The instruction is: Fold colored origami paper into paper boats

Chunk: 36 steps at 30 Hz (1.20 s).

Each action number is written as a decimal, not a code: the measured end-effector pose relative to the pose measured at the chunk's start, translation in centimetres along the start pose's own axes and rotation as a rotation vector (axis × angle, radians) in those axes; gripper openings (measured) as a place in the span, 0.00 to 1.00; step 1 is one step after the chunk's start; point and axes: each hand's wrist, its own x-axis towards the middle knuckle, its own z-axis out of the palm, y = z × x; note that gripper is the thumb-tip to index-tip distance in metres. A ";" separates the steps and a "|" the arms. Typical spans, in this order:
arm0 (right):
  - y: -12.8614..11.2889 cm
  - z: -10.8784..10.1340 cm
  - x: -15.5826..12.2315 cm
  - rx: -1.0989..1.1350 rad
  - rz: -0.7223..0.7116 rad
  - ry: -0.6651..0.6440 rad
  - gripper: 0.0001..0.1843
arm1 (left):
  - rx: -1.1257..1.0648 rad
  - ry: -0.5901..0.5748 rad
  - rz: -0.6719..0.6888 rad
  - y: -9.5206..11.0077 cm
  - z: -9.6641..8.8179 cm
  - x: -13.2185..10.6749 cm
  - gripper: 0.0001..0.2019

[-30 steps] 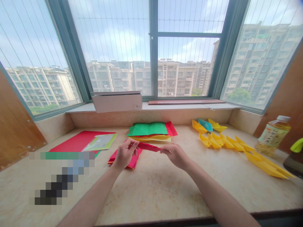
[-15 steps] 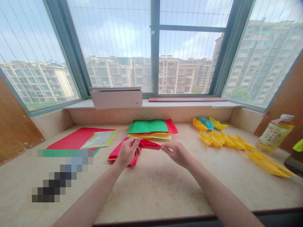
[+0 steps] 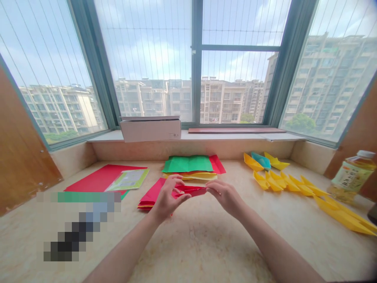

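Note:
A small red folded-paper boat point(image 3: 193, 192) is held up above the middle of the counter. My right hand point(image 3: 226, 195) pinches its right end between thumb and fingers. At the left end, my left hand point(image 3: 168, 197) has its thumb and fingers spread apart around the paper; whether a fingertip touches it is hard to see. Partly behind my left hand lies a stack of folded red and yellow paper point(image 3: 150, 195). Beyond both hands, a green folded sheet point(image 3: 188, 164) rests over yellow and red sheets.
Several yellow paper boats point(image 3: 273, 181) and a blue one point(image 3: 260, 160) stand at the right, near a drink bottle point(image 3: 352, 177). Red sheets point(image 3: 94, 177) lie at the left under a green-edged packet point(image 3: 129, 179). A white box point(image 3: 150, 129) sits on the window ledge.
My left hand has opened from its grip on the red paper, thumb and fingers now apart. My right hand still pinches the right end. The view has tilted slightly upward.

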 end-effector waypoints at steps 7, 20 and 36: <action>-1.0 0.7 -0.1 0.195 0.119 0.110 0.07 | 0.109 -0.124 -0.029 -0.7 1.4 -0.4 0.08; -2.0 1.2 0.3 0.549 0.346 0.125 0.12 | -0.236 -0.342 -0.231 1.1 2.1 -1.1 0.16; -3.0 1.0 0.6 0.675 0.336 0.019 0.15 | -0.401 -0.358 -0.320 1.6 2.5 -1.0 0.20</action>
